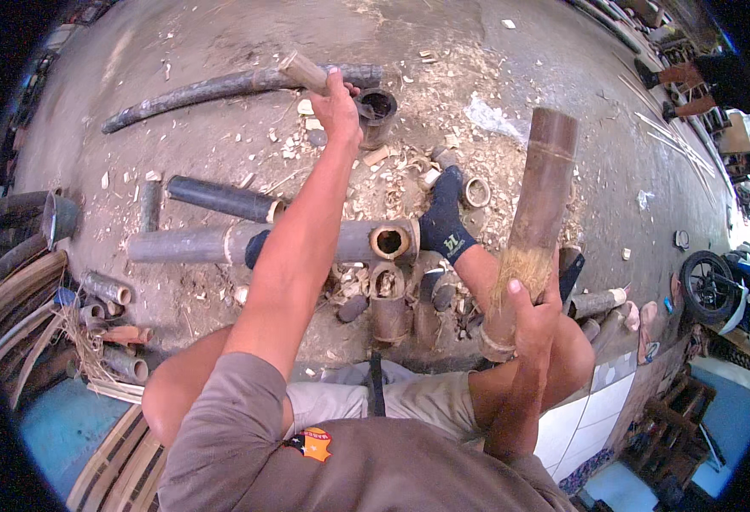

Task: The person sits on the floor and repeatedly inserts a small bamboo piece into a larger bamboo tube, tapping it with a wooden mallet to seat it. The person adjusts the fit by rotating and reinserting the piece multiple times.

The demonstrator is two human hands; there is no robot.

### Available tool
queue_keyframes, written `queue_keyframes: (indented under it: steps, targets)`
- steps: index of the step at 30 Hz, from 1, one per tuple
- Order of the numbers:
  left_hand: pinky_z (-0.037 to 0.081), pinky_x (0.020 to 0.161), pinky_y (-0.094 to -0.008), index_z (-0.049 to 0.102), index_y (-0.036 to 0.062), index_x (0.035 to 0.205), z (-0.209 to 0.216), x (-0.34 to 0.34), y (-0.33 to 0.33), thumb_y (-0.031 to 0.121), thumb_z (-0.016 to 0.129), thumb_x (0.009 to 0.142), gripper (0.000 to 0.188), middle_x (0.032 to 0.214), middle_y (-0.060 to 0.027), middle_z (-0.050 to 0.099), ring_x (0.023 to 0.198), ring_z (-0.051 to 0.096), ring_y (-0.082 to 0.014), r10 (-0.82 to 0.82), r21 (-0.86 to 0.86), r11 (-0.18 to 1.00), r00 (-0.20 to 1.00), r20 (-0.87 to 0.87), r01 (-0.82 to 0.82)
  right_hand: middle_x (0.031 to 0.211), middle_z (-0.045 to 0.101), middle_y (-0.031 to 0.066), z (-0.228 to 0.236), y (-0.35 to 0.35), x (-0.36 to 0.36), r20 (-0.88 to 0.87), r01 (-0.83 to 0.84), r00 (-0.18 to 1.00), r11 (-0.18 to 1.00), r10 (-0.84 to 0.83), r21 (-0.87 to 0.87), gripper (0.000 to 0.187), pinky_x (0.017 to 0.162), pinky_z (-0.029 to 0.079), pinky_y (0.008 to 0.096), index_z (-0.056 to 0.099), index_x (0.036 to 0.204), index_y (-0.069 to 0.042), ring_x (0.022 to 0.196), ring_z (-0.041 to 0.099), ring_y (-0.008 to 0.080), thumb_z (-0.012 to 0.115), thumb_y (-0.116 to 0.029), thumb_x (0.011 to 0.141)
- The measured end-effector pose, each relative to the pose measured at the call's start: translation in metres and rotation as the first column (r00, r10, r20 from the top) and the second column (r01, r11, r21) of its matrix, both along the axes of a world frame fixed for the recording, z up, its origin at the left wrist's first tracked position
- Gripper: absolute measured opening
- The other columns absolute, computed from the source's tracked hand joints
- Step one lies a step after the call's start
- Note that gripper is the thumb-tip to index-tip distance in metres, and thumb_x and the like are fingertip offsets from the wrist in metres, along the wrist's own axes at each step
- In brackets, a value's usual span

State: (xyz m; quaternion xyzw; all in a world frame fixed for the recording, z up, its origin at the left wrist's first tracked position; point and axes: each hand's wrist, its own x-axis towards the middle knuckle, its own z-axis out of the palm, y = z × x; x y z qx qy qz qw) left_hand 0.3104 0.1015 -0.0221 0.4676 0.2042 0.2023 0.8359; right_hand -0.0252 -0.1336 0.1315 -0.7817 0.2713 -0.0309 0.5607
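Observation:
My left hand is stretched far forward, closed around a short, pale piece of bamboo or wood. Right beside its fingers stands a dark, hollow bamboo section with its open end up. My right hand, near my right knee, grips a thick brown bamboo tube that slants away from me. A patch of yellowish fibres covers the tube's side by my thumb. Between my legs lies a long grey bamboo pole with a round hole near its right end; my feet are by it.
Wood chips litter the floor. A long dark pole and a black tube lie ahead. Bamboo pieces are piled on the left. Upright sections stand before me. Another person's legs and a motorbike are at right.

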Motion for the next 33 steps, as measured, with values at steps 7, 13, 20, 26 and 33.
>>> queue_keyframes:
  steps: [7,13,20,26,33]
  targets:
    - [0.051,0.064,-0.0319,0.051,-0.0008,0.116,-0.035,0.029,-0.011,0.029,0.069,0.099,0.038,0.083,-0.007,0.062,0.069,0.06,-0.0156,0.022,0.165,0.986,0.998,-0.061,-0.012,0.15,0.053,0.0196,-0.016,0.0,0.009,0.015,-0.001,1.0,1.0,0.001,-0.007,0.084,0.117,0.039,0.0384,0.031,0.163,0.002,0.135,0.054,0.0285,0.07,-0.009,0.089]
    - [0.051,0.072,-0.0318,0.052,-0.0022,0.116,0.022,-0.058,-0.003,0.017,0.071,0.095,0.034,0.085,-0.0064,0.063,0.072,0.061,-0.0156,0.16,0.055,0.985,0.984,0.082,-0.164,0.142,0.059,0.0182,-0.034,0.011,0.003,0.183,-0.101,0.979,0.992,0.087,0.072,0.089,0.113,0.043,0.0387,0.027,0.163,0.003,0.127,0.06,0.0278,0.072,-0.013,0.089]
    - [0.054,0.068,-0.0341,0.059,0.0015,0.102,0.004,-0.206,0.011,0.017,0.074,0.091,0.025,0.086,-0.0051,0.063,0.069,0.06,-0.0164,-0.007,-0.083,0.996,0.985,-0.173,-0.007,0.143,0.059,0.0187,-0.031,0.043,-0.002,0.23,-0.3,0.925,0.953,0.301,-0.038,0.094,0.112,0.044,0.0369,0.026,0.163,0.002,0.128,0.059,0.0243,0.078,-0.013,0.086]
    - [0.055,0.066,-0.034,0.062,0.0029,0.095,-0.029,-0.23,0.019,0.014,0.074,0.089,0.018,0.082,-0.005,0.065,0.066,0.061,-0.0157,-0.04,-0.131,0.991,0.991,-0.131,0.023,0.146,0.059,0.0212,-0.029,0.056,-0.01,0.194,-0.415,0.887,0.908,0.418,-0.061,0.097,0.112,0.045,0.0378,0.025,0.165,-0.001,0.131,0.06,0.0263,0.08,-0.015,0.085]
    - [0.057,0.071,-0.0364,0.065,0.002,0.093,-0.034,-0.238,0.026,0.009,0.072,0.09,0.01,0.082,-0.0041,0.068,0.074,0.065,-0.0164,-0.14,0.096,0.983,0.975,-0.171,0.158,0.141,0.063,0.0226,-0.007,0.074,-0.003,0.189,-0.468,0.847,0.866,0.497,-0.177,0.099,0.111,0.047,0.0389,0.026,0.164,0.0,0.128,0.063,0.0275,0.082,-0.018,0.084]
